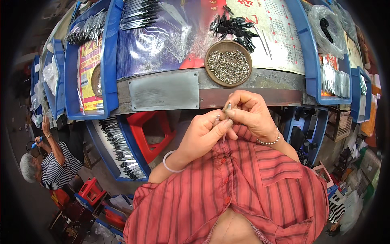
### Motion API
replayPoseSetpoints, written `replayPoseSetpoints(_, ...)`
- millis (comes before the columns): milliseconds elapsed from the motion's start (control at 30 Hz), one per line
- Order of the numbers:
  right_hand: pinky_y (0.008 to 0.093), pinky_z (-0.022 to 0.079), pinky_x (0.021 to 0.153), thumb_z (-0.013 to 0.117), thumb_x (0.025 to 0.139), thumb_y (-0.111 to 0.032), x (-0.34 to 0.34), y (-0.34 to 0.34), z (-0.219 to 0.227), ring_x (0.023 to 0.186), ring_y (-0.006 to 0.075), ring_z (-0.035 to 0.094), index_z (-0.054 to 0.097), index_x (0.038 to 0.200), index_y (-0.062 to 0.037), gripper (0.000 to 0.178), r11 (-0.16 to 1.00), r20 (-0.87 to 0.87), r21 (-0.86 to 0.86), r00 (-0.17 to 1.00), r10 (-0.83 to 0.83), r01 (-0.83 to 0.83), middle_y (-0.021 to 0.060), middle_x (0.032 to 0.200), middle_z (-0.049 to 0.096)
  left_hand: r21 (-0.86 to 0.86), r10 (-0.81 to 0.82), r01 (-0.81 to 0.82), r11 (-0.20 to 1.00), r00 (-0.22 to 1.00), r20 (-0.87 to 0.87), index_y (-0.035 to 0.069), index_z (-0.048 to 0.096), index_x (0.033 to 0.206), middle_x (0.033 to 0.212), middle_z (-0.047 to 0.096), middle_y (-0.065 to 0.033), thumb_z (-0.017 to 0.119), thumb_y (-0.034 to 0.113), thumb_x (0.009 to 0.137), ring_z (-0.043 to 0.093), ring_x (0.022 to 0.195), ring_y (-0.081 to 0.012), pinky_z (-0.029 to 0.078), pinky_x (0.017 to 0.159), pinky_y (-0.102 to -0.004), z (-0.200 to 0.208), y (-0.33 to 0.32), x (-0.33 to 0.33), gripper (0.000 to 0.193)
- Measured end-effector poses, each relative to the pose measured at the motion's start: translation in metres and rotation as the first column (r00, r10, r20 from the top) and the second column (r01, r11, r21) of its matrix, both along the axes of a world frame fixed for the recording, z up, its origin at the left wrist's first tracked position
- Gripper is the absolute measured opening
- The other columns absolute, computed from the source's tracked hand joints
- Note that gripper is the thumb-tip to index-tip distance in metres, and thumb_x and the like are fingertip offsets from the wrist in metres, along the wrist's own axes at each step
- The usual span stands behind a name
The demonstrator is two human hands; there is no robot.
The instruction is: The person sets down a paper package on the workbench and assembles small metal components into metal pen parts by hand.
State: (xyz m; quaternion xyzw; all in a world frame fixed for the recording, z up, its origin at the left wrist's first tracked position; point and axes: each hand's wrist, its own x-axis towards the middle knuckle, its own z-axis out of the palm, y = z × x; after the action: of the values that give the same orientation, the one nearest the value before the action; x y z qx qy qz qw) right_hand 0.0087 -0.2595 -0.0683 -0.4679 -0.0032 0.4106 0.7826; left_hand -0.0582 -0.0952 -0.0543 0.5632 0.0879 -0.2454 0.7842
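My left hand and my right hand meet in front of my chest, just off the bench's near edge. Between the left thumb and fingers is a slim part with a silvery end; a thin length seems to show below the thumb. Pinched in my right hand is a small silver metal piece. The fingers hide most of both parts. Beyond the hands, a round wooden bowl full of small silver metal pieces sits at the bench edge. Black plastic pen parts lie in a pile behind it.
Pens lie in rows at the back left. Blue trays flank the bench, a left tray and a right tray. Below stand a red stool and a pen-filled blue bin. Another person is at far left.
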Motion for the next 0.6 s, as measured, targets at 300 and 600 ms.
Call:
replayPoseSetpoints(300, 0.0203, 0.045, 0.059, 0.063, 0.085, -0.009, 0.003, 0.003, -0.003, 0.070, 0.0048, 0.055, 0.057, 0.088, 0.0002, 0.011, 0.999, 0.063, -0.051, 0.998, 0.009, -0.006, 0.0018, 0.079, 0.060, -0.032, 0.023, -0.023, 0.999, 1.000, 0.012, -0.003, 0.057, 0.095, 0.075, 0.064, -0.0057, 0.047, 0.015, 0.095, 0.057, 0.070, -0.0067, 0.044, 0.065, -0.0209, 0.002, 0.000, 0.003, 0.020)
replayPoseSetpoints(600, 0.0215, 0.045, 0.063, 0.062, 0.085, -0.008, 0.004, 0.006, -0.003, 0.073, 0.0060, 0.055, 0.058, 0.088, 0.0004, 0.010, 0.998, 0.049, -0.062, 0.999, -0.006, 0.009, 0.0022, 0.080, 0.060, -0.093, 0.030, -0.037, 0.995, 0.997, -0.074, -0.002, 0.054, 0.092, 0.075, 0.063, -0.0049, 0.045, 0.015, 0.096, 0.057, 0.070, -0.0064, 0.044, 0.065, -0.0203, 0.005, 0.001, 0.006, 0.019)
